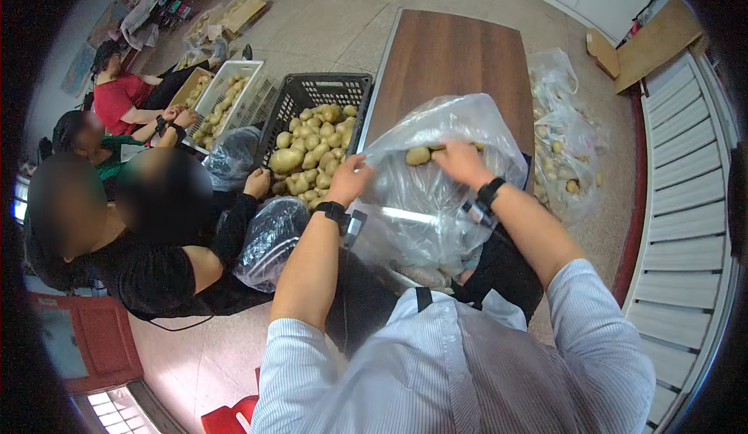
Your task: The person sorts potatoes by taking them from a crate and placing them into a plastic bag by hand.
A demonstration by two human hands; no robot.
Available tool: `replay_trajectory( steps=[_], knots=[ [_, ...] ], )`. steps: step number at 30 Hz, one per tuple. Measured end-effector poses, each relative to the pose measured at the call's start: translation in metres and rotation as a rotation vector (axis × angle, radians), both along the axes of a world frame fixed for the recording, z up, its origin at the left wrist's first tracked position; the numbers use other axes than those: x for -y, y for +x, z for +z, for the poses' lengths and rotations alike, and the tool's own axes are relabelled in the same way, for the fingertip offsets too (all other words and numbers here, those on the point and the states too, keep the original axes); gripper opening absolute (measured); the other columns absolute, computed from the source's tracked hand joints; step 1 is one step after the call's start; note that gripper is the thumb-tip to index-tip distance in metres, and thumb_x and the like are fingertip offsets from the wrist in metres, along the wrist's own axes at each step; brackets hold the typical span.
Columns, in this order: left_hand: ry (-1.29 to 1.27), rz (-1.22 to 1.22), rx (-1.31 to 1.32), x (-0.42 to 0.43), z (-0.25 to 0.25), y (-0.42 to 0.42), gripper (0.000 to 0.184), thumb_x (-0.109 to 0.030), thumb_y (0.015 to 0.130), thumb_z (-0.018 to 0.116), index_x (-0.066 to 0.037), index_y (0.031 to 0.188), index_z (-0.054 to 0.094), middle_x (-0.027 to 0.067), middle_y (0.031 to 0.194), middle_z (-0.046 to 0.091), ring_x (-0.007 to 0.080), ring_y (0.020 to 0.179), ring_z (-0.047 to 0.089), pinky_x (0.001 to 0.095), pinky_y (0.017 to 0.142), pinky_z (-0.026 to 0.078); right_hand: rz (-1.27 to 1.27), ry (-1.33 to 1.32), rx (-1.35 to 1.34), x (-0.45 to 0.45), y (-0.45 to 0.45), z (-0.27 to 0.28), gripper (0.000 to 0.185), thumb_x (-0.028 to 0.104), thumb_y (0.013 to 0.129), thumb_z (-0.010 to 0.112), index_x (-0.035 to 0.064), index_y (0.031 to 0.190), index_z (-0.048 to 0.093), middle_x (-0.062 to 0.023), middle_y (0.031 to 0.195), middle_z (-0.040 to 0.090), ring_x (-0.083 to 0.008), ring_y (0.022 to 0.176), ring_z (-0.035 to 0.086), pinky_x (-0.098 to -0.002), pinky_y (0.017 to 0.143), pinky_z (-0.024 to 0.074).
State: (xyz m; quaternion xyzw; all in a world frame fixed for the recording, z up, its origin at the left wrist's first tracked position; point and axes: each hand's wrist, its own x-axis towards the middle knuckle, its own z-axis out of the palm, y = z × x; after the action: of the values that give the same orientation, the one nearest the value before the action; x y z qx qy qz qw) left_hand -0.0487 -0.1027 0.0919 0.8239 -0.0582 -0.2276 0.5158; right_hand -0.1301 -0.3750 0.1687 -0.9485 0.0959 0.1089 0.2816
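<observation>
A clear plastic bag (421, 200) lies spread over my lap and the near end of the brown table, its mouth facing away from me. My left hand (350, 180) is at the bag's left edge, fingers curled in on the plastic, close to the crate of potatoes. Inside the bag's mouth, my right hand (465, 164) has its thumb and fingers closed at a small potato beside another potato (418, 155). Part of that grip is hidden by the hand itself. Both wrists wear black bands.
A black crate (321, 83) heaped with potatoes (315, 142) stands left of the table (452, 60). Bagged potatoes (569, 153) lie on the floor at right. Co-workers sit at left, one person's hand (257, 183) beside the crate. A white crate (234, 72) of potatoes stands beyond.
</observation>
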Motion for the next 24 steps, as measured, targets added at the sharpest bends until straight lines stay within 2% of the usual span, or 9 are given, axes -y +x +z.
replay_trajectory(
  steps=[3,9,12,14,17,18,19,22,24],
  knots=[
    [0.052,-0.014,0.118,0.001,-0.001,0.001,0.051,-0.024,0.080,0.063,-0.001,0.125,0.054,0.0203,0.117,0.060,0.0277,0.102,0.060,0.0355,0.087,0.047,0.145,-0.015,0.044,0.027,0.025,0.023,0.043,0.037,0.088,0.054,0.0035,0.114,0.061,-0.0211,0.116,0.060,-0.0314,0.110,0.057,-0.0380,0.092,0.0440],
    [0.092,-0.020,0.236,0.007,0.001,0.009,0.050,-0.021,0.081,0.062,-0.001,0.126,0.052,0.0231,0.117,0.059,0.0268,0.100,0.061,0.0357,0.088,0.046,-0.172,0.634,-0.035,0.109,0.073,-0.044,0.049,0.047,0.093,0.041,0.0088,0.119,0.059,-0.0122,0.124,0.059,-0.0274,0.115,0.055,-0.0363,0.097,0.0414],
    [0.040,0.029,0.271,0.013,0.010,0.009,0.049,-0.017,0.081,0.064,0.000,0.125,0.052,0.0197,0.107,0.063,0.0238,0.086,0.063,0.0333,0.079,0.050,0.011,-0.052,0.119,0.144,0.095,-0.052,0.047,0.044,0.090,0.050,0.0044,0.112,0.061,-0.0152,0.105,0.066,-0.0236,0.097,0.060,-0.0348,0.085,0.0459],
    [-0.049,0.057,0.014,0.015,0.028,0.006,0.047,-0.018,0.082,0.064,0.000,0.124,0.052,0.0199,0.109,0.062,0.0248,0.090,0.063,0.0330,0.081,0.049,-0.031,-0.144,0.166,0.141,0.083,-0.076,0.044,0.040,0.093,0.041,0.0042,0.108,0.061,-0.0199,0.106,0.064,-0.0305,0.097,0.060,-0.0407,0.083,0.0463],
    [0.074,0.083,0.122,0.010,0.014,0.013,0.047,-0.026,0.085,0.062,0.001,0.123,0.053,0.0205,0.119,0.059,0.0306,0.112,0.056,0.0373,0.096,0.043,-0.119,-0.191,0.195,0.075,0.051,-0.050,0.044,0.037,0.093,0.040,0.0028,0.093,0.067,-0.0218,0.099,0.064,-0.0396,0.088,0.061,-0.0491,0.077,0.0466],
    [0.062,0.116,0.112,0.008,0.010,0.014,0.047,-0.026,0.084,0.062,0.001,0.122,0.053,0.0213,0.119,0.059,0.0315,0.112,0.056,0.0374,0.096,0.043,-0.140,-0.169,-0.006,0.055,0.047,-0.035,0.047,0.040,0.089,0.047,-0.0023,0.097,0.065,-0.0273,0.097,0.063,-0.0415,0.094,0.060,-0.0503,0.088,0.0430],
    [0.049,0.142,0.097,0.007,0.004,0.012,0.047,-0.026,0.084,0.062,0.001,0.121,0.054,0.0221,0.118,0.059,0.0324,0.112,0.056,0.0374,0.096,0.043,-0.054,-0.332,0.241,0.051,0.037,-0.071,0.049,0.043,0.091,0.042,0.0019,0.083,0.068,-0.0229,0.084,0.066,-0.0387,0.080,0.063,-0.0503,0.075,0.0470],
    [-0.039,0.212,0.165,0.004,-0.043,0.020,0.044,-0.027,0.084,0.062,0.002,0.117,0.056,0.0222,0.111,0.062,0.0327,0.106,0.059,0.0374,0.092,0.045,-0.006,-0.493,0.335,0.023,0.025,-0.091,0.045,0.042,0.088,0.048,0.0022,0.082,0.068,-0.0216,0.081,0.066,-0.0386,0.075,0.062,-0.0493,0.073,0.0464],
    [-0.037,0.195,0.165,0.005,-0.058,0.025,0.041,-0.025,0.086,0.061,-0.001,0.119,0.057,0.0108,0.093,0.065,0.0176,0.075,0.063,0.0307,0.064,0.051,0.025,-0.457,0.421,0.010,0.019,-0.089,0.037,0.037,0.083,0.053,0.0033,0.085,0.068,-0.0204,0.083,0.066,-0.0388,0.078,0.061,-0.0496,0.078,0.0444]
  ],
)
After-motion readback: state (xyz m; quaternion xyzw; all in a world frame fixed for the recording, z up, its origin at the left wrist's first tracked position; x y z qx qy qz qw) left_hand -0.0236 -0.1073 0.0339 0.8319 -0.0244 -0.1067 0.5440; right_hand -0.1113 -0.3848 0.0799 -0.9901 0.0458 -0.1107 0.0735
